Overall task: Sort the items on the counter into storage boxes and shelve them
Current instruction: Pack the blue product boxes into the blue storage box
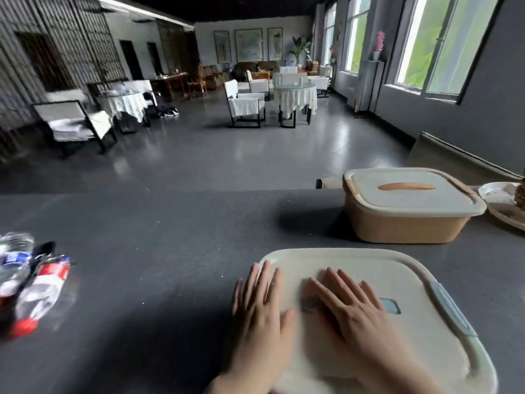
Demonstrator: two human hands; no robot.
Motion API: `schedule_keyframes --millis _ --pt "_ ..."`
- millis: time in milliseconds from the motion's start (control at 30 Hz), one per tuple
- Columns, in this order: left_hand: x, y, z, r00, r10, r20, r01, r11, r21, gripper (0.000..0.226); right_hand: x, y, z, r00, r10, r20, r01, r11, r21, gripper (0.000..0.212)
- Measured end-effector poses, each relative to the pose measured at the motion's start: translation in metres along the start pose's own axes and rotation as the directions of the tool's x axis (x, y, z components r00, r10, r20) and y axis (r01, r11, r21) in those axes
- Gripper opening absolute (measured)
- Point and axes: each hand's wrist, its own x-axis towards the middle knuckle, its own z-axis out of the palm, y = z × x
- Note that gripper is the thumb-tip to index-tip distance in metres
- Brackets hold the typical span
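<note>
Grey worktop (170, 237) runs beneath you, a dim dining room behind it. Your left hand (261, 305) and right hand (349, 305) lie flat, fingers straight, on the cream lid (403, 280) nearest you. Farther back sits the lidded tan box (406, 220); plastic bottles (25, 282) lie far left.

desk (170, 237): dark grey, fine pale specks. Near box lid (369, 268): cream, pale blue clip and blue handle patch. Far box (403, 223): tan-orange body, cream lid, orange handle. Bottle pile (31, 280): clear plastic, red, white and blue labels. Plate (494, 194): cream.
</note>
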Motion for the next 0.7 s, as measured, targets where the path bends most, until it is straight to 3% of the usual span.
schedule_keyframes --millis 67,100,167,233,267,300,367,500,633,700 --pt "-0.014 -0.011 -0.004 0.971 -0.234 0.051 0.240 0.948 -0.208 0.076 0.008 -0.008 0.004 0.998 -0.027 0.055 0.028 0.999 -0.030 0.069" --pt "-0.017 -0.010 -0.007 0.920 -0.354 0.170 0.393 0.837 -0.381 0.076 0.011 -0.009 0.005 0.998 -0.040 0.055 0.043 0.998 -0.045 0.070" --pt "-0.021 -0.015 -0.006 0.824 -0.474 0.311 0.563 0.621 -0.545 0.081 0.013 -0.006 0.006 0.998 -0.057 0.032 0.059 0.996 -0.067 0.064" --pt "-0.024 -0.011 -0.007 0.726 -0.552 0.411 0.645 0.339 -0.685 0.090 0.012 -0.004 0.005 0.998 -0.066 0.017 0.067 0.995 -0.078 0.059" --pt "-0.023 -0.008 -0.006 0.689 -0.601 0.405 0.644 0.251 -0.723 0.090 0.011 -0.005 0.004 0.997 -0.067 0.021 0.069 0.994 -0.082 0.058" --pt "-0.022 -0.007 -0.008 0.691 -0.613 0.384 0.623 0.234 -0.746 0.087 0.010 -0.005 0.003 0.998 -0.065 0.025 0.067 0.995 -0.079 0.058" --pt "-0.020 -0.007 -0.007 0.753 -0.586 0.301 0.530 0.267 -0.805 0.069 0.010 -0.007 0.002 0.999 -0.052 0.016 0.052 0.998 -0.047 0.057" --pt "-0.019 -0.005 -0.015 0.847 -0.491 0.203 0.438 0.429 -0.790 0.049 0.011 -0.004 0.007 0.999 -0.047 0.007 0.047 0.998 -0.037 0.058" --pt "-0.016 -0.009 -0.016 0.872 -0.464 0.155 0.458 0.662 -0.593 0.058 0.011 -0.003 0.005 0.997 -0.075 -0.026 0.076 0.997 0.022 0.056" --pt "-0.017 -0.013 -0.015 0.877 -0.456 0.153 0.460 0.703 -0.542 0.061 0.007 -0.005 -0.003 0.996 -0.068 -0.063 0.077 0.986 0.148 0.052"
